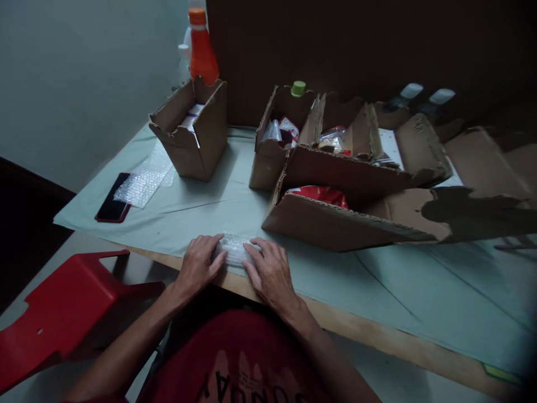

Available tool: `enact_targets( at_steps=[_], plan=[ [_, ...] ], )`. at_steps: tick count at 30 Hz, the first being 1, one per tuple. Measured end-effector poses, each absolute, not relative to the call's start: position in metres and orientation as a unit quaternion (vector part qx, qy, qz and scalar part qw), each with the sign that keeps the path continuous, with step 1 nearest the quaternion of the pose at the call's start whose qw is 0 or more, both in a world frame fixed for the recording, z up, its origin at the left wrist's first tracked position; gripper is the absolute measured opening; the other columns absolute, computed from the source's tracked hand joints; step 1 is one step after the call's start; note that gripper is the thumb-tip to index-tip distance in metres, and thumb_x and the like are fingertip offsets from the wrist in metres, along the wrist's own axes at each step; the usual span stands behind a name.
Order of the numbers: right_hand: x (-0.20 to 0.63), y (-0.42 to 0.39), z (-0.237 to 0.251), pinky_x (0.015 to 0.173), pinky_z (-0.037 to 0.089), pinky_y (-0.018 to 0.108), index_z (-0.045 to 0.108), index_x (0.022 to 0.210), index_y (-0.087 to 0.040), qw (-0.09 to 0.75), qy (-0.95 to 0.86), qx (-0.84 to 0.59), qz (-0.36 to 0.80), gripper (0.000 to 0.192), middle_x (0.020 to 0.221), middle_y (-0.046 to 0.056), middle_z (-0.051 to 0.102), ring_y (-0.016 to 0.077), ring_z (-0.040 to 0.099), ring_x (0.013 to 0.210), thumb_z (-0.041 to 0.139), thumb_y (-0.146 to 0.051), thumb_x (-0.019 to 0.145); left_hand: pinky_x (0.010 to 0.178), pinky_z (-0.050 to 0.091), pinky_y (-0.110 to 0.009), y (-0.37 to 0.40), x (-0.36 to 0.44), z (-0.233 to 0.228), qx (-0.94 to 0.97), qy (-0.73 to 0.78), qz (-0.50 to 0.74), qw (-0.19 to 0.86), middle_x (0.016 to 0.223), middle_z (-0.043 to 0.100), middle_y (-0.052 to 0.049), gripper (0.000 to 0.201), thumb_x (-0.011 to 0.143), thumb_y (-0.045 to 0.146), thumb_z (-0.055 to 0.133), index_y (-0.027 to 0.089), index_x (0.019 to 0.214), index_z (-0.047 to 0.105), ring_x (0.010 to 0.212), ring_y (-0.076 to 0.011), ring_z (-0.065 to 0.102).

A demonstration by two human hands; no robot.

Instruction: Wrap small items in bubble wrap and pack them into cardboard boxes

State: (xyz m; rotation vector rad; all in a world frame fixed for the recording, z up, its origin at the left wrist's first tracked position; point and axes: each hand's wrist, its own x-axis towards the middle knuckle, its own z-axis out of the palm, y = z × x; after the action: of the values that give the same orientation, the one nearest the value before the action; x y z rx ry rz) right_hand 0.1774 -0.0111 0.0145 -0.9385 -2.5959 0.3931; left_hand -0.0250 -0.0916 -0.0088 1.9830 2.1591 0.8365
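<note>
Head view: both hands rest on a small bubble-wrapped bundle (235, 250) lying at the near edge of the table (218, 207), at about 6 o'clock. The left hand (197, 267) lies flat on its left end with fingers pressed down; the right hand (271, 273) does likewise on its right end. The step in hand appears to be wrapping or smoothing the bundle, and any further handling would seem to call for holding the wrap closed. At 10 o'clock a loose sheet of bubble wrap (145, 179) partly covers a dark phone (111, 206). Open cardboard boxes (331, 179) stand from 11 to 2 o'clock, with an orange bottle (202, 47) behind the leftmost. What the bundle contains is hidden; the box contents are dim and hard to identify, and the far right is in shadow.
</note>
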Motion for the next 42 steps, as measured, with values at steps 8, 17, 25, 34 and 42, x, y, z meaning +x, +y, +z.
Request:
enact_targets(
  at_steps=[8,17,25,34,42],
  plan=[
    [0.162,0.011,0.007,0.106,0.042,0.052,0.061,0.127,-0.013,0.123,-0.913,-0.338,0.19,0.039,0.147,0.022,0.054,0.0354,0.046,0.137,0.064,-0.031,0.093,0.088,0.05,-0.041,-0.083,-0.024,-0.01,0.603,0.752,0.263,0.044,0.099,0.069,-0.009,0.034,0.093,0.029,0.057,0.017,0.124,0.062,0.093,-0.0254,0.062],
    [0.18,-0.005,0.013,0.097,0.05,0.039,0.061,0.12,-0.02,0.203,-0.845,-0.313,0.383,0.035,0.113,0.008,0.071,0.0233,0.065,0.107,0.065,-0.014,0.085,0.09,0.055,-0.037,-0.096,-0.026,0.006,0.538,0.673,0.399,0.315,0.113,0.071,-0.009,0.051,0.084,0.03,0.061,0.017,0.133,0.058,0.1,-0.0221,0.068],
    [0.22,-0.009,0.048,0.089,0.058,0.034,0.06,0.135,-0.027,0.247,-0.788,-0.342,0.448,0.051,0.122,0.004,0.073,0.0209,0.071,0.099,0.068,-0.023,0.085,0.067,0.056,-0.029,-0.087,-0.005,0.026,0.524,0.611,0.413,0.427,0.082,0.074,-0.004,0.025,0.082,0.04,0.066,0.018,0.091,0.073,0.075,-0.0199,0.069],
    [0.319,0.06,0.184,0.086,0.06,0.038,0.06,0.135,-0.03,0.432,-0.793,-0.427,0.051,0.048,0.124,0.006,0.071,0.0232,0.071,0.102,0.071,-0.035,0.089,0.084,0.057,-0.038,-0.02,0.009,0.046,0.523,0.624,0.489,0.312,0.11,0.075,-0.01,0.034,0.086,0.043,0.065,0.021,0.11,0.071,0.097,-0.0242,0.07],
    [0.309,0.155,0.192,0.063,0.048,0.03,0.071,0.097,-0.02,-0.019,-0.884,-0.46,-0.078,0.017,0.089,0.008,0.077,0.0231,0.07,0.075,0.073,-0.018,0.08,0.088,0.057,-0.04,0.024,0.058,0.001,0.552,0.614,0.528,0.199,0.123,0.063,-0.011,0.04,0.087,0.032,0.06,0.021,0.126,0.057,0.11,-0.0245,0.064]
  ],
)
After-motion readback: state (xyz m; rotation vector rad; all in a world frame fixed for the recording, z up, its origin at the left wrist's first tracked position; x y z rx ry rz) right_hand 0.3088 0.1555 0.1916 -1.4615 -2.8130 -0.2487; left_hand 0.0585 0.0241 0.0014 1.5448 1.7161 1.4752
